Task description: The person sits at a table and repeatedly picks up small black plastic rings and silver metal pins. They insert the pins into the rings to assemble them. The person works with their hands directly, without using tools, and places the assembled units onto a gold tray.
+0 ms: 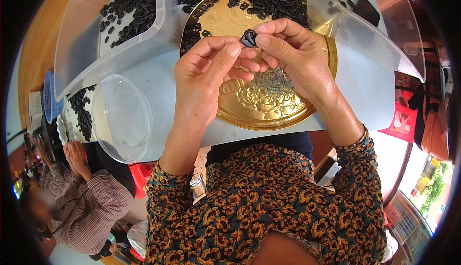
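Note:
Both hands meet above a round gold tray. My left hand and my right hand pinch one small black plastic part between thumbs and forefingers. Under the hands, a little heap of small silver screws lies in the middle of the tray. A pile of black plastic parts covers the tray's far side.
A clear plastic bin at the upper left holds more black parts. A second clear bin stands at the right. A round clear tub sits at the table's near left edge. Another person in a striped shirt sits at lower left beside a blue basket.

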Tool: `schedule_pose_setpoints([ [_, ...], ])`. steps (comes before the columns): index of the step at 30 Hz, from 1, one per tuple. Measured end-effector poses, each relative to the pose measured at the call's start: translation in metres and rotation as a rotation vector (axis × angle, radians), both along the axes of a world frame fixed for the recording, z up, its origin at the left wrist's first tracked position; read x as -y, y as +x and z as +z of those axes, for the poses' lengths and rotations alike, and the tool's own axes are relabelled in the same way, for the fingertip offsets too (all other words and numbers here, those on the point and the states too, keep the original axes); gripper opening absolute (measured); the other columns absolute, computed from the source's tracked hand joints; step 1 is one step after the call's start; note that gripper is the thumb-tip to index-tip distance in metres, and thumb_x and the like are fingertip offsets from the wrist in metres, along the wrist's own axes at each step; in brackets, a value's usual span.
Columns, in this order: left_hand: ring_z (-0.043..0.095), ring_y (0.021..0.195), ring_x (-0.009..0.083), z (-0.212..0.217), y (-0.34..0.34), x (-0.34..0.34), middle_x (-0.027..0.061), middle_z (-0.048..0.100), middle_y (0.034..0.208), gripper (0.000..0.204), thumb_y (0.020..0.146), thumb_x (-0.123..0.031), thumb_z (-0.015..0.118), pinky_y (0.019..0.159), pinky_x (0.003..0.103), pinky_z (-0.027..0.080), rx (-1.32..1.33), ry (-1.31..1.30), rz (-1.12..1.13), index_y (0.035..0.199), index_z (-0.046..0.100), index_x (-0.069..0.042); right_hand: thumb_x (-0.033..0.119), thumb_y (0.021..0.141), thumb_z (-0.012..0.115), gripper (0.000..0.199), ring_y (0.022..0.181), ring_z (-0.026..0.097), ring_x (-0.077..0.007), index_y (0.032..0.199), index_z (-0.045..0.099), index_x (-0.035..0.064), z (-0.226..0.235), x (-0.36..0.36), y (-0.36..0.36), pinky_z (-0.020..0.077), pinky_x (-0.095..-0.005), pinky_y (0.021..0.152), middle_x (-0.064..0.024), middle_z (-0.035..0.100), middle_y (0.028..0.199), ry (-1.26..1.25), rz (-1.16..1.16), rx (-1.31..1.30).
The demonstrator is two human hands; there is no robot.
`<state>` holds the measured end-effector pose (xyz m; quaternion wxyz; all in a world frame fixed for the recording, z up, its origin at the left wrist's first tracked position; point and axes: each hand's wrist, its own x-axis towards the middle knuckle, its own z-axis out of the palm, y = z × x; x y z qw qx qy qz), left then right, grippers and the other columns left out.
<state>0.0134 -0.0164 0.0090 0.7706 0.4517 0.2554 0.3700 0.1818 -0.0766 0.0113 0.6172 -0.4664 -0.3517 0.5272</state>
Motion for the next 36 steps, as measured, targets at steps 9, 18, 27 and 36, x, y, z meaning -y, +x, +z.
schedule_pose_setpoints([
  [9, 0.066, 0.073, 0.0178, 0.000, 0.001, 0.001, 0.0131, 0.066, 0.086, 0.016, 0.091, -0.011, 0.061, 0.063, 0.026, 0.055, -0.061, 0.014, 0.041, 0.097, 0.059, 0.003, 0.009, 0.088, 0.065, 0.016, 0.070, 0.059, -0.0069, 0.101, 0.062, -0.0005, 0.001, 0.001, -0.001, 0.0509, -0.0209, 0.062, -0.0028, 0.064, 0.088, -0.004, 0.019, 0.092],
  [18, 0.065, 0.071, 0.0158, -0.004, 0.000, -0.001, 0.0114, 0.065, 0.082, 0.014, 0.092, -0.010, 0.059, 0.063, 0.025, 0.054, -0.131, 0.125, 0.040, 0.096, 0.058, 0.004, 0.008, 0.088, 0.065, 0.016, 0.080, 0.061, -0.0057, 0.102, 0.061, -0.0005, 0.001, 0.003, -0.010, 0.0530, -0.0216, 0.065, -0.0015, 0.064, 0.091, 0.037, -0.030, 0.181],
  [27, 0.067, 0.074, 0.0185, -0.007, 0.003, 0.001, 0.0088, 0.065, 0.082, 0.012, 0.093, -0.010, 0.058, 0.066, 0.026, 0.053, -0.126, 0.134, 0.024, 0.096, 0.057, 0.002, 0.007, 0.087, 0.065, 0.012, 0.078, 0.060, -0.0025, 0.097, 0.063, 0.0000, 0.002, 0.003, -0.010, 0.0499, -0.0182, 0.067, 0.0017, 0.063, 0.086, 0.018, -0.066, 0.299],
  [36, 0.068, 0.074, 0.0194, -0.010, 0.001, 0.000, 0.0087, 0.065, 0.082, 0.011, 0.093, -0.009, 0.057, 0.066, 0.026, 0.053, -0.137, 0.147, 0.014, 0.096, 0.057, 0.001, 0.006, 0.088, 0.064, 0.012, 0.076, 0.060, -0.0033, 0.097, 0.062, -0.0014, -0.001, 0.003, -0.013, 0.0517, -0.0188, 0.066, -0.0006, 0.064, 0.088, 0.005, -0.062, 0.264],
])
